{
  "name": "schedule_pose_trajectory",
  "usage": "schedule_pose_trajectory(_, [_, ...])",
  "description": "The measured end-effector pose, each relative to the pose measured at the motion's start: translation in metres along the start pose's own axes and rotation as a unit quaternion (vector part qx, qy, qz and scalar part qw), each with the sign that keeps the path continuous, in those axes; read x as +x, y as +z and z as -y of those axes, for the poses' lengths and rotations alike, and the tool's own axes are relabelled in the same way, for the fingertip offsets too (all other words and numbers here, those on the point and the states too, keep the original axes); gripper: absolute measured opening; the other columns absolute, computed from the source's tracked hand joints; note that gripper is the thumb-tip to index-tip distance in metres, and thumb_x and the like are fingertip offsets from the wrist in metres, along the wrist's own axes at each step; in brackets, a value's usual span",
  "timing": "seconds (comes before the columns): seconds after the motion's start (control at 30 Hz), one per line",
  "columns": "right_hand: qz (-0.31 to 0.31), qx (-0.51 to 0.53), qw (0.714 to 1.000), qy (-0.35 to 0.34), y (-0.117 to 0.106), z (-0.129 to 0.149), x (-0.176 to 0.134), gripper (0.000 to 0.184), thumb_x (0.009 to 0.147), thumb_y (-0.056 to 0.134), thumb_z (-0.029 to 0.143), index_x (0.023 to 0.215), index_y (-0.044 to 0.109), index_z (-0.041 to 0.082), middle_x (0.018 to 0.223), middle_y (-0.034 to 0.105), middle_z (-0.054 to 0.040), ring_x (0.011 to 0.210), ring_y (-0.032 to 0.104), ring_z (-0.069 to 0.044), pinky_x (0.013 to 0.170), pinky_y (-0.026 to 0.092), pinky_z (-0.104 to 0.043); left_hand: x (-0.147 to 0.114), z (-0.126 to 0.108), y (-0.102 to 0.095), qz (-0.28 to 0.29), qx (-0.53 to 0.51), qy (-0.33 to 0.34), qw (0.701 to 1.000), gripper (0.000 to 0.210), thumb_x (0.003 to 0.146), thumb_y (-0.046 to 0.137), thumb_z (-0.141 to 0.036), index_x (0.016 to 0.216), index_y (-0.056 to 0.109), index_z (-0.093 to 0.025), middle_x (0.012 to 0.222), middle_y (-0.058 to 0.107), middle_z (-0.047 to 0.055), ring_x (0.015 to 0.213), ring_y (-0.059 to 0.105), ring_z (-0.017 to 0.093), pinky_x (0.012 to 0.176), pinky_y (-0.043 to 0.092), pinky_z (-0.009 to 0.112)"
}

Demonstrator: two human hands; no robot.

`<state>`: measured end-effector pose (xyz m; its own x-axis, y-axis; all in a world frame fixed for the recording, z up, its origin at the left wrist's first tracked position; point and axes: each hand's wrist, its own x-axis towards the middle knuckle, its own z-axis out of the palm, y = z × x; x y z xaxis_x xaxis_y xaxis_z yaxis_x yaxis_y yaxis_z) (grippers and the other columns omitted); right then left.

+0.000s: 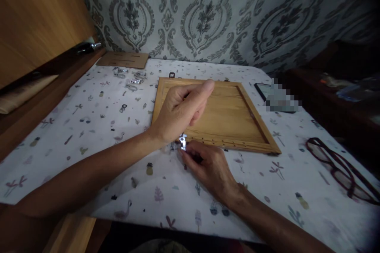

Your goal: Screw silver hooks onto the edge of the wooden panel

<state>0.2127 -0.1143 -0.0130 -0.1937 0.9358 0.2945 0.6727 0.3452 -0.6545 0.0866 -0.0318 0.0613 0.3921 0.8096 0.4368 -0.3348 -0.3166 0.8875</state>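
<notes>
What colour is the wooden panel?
The panel is yellowish brown, best seen in the head view.

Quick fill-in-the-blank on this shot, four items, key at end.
1. The right hand holds a metal piece at the ____ (near/far) edge of the panel.
2. The left hand is ____ (above/under) the panel.
3. The glasses lie to the ____ (left/right) of the panel.
4. The cardboard lies to the ____ (left/right) of the panel.

Missing: near; above; right; left
</notes>
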Motion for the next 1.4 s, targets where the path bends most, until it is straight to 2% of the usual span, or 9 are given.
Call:
schedule_pose_trajectory(0.23, [0.002, 0.002, 1.000, 0.002, 0.000, 0.001, 0.000, 0.030, 0.091, 0.056, 0.027, 0.062, 0.054, 0.021, 0.053, 0.055, 0.0036, 0.047, 0.044, -0.009, 0.049, 0.035, -0.025, 0.000, 0.002, 0.000, 0.030, -0.039, 0.027, 0.998, 0.058, 0.100, 0.056, -0.042, 0.052, 0.032, -0.020, 0.047, 0.032, -0.007, 0.045, 0.034, 0.006, 0.047, 0.034, 0.022])
schedule_pose_trajectory(0.43, [-0.005, 0.001, 1.000, 0.003, 0.000, 0.001, 0.001, 0.028, 0.089, 0.056, 0.025, 0.061, 0.054, 0.021, 0.053, 0.054, 0.0035, 0.048, 0.042, -0.009, 0.049, 0.035, -0.025, 0.005, -0.002, -0.004, 0.100, -0.027, -0.037, 0.994, 0.043, 0.103, 0.046, -0.037, 0.064, 0.037, -0.021, 0.056, 0.035, -0.007, 0.047, 0.031, 0.007, 0.046, 0.030, 0.021])
schedule_pose_trajectory(0.53, [-0.005, 0.001, 1.000, 0.003, 0.000, 0.001, 0.001, 0.028, 0.089, 0.056, 0.024, 0.060, 0.054, 0.021, 0.052, 0.053, 0.0035, 0.047, 0.041, -0.009, 0.048, 0.035, -0.025, 0.006, -0.006, -0.005, 0.101, -0.034, -0.058, 0.993, 0.031, 0.102, 0.040, -0.025, 0.071, 0.041, -0.020, 0.060, 0.038, -0.006, 0.050, 0.034, 0.007, 0.048, 0.030, 0.020])
schedule_pose_trajectory(0.63, [-0.003, 0.005, 1.000, 0.003, 0.000, 0.001, 0.001, 0.028, 0.089, 0.056, 0.025, 0.062, 0.054, 0.021, 0.052, 0.053, 0.0037, 0.046, 0.042, -0.009, 0.048, 0.035, -0.025, 0.006, -0.009, -0.003, 0.099, -0.048, -0.069, 0.992, 0.024, 0.101, 0.039, -0.021, 0.078, 0.044, -0.020, 0.062, 0.040, -0.006, 0.053, 0.037, 0.007, 0.051, 0.033, 0.020])
schedule_pose_trajectory(0.8, [-0.002, 0.006, 1.000, 0.005, 0.001, 0.002, 0.001, 0.028, 0.090, 0.056, 0.025, 0.062, 0.054, 0.021, 0.052, 0.054, 0.0036, 0.047, 0.042, -0.009, 0.049, 0.036, -0.025, 0.005, -0.007, 0.003, 0.073, -0.062, -0.081, 0.992, 0.018, 0.100, 0.038, -0.017, 0.085, 0.045, -0.021, 0.058, 0.035, -0.008, 0.048, 0.028, 0.006, 0.045, 0.026, 0.017])
schedule_pose_trajectory(1.03, [0.000, 0.006, 1.000, 0.006, 0.000, 0.002, 0.000, 0.029, 0.089, 0.056, 0.025, 0.061, 0.052, 0.021, 0.052, 0.051, 0.0034, 0.048, 0.041, -0.009, 0.050, 0.034, -0.026, 0.008, -0.001, 0.006, 0.023, -0.072, -0.044, 0.996, 0.030, 0.102, 0.050, -0.031, 0.075, 0.042, -0.021, 0.054, 0.030, -0.011, 0.043, 0.024, 0.004, 0.041, 0.023, 0.016])
schedule_pose_trajectory(1.17, [0.002, 0.008, 1.000, 0.005, 0.000, 0.001, 0.000, 0.029, 0.089, 0.056, 0.025, 0.061, 0.052, 0.021, 0.053, 0.053, 0.0030, 0.048, 0.043, -0.009, 0.051, 0.034, -0.025, 0.010, 0.003, 0.007, 0.032, -0.039, -0.029, 0.998, 0.036, 0.103, 0.052, -0.036, 0.072, 0.041, -0.022, 0.049, 0.025, -0.012, 0.039, 0.027, 0.004, 0.041, 0.027, 0.018])
schedule_pose_trajectory(1.4, [-0.001, 0.014, 1.000, 0.006, 0.000, 0.000, 0.001, 0.029, 0.089, 0.055, 0.026, 0.061, 0.051, 0.021, 0.052, 0.052, 0.0036, 0.048, 0.043, -0.009, 0.050, 0.035, -0.025, 0.011, 0.002, 0.005, 0.064, -0.045, -0.025, 0.997, 0.032, 0.103, 0.053, -0.032, 0.074, 0.044, -0.021, 0.047, 0.028, -0.011, 0.039, 0.029, 0.005, 0.041, 0.025, 0.018])
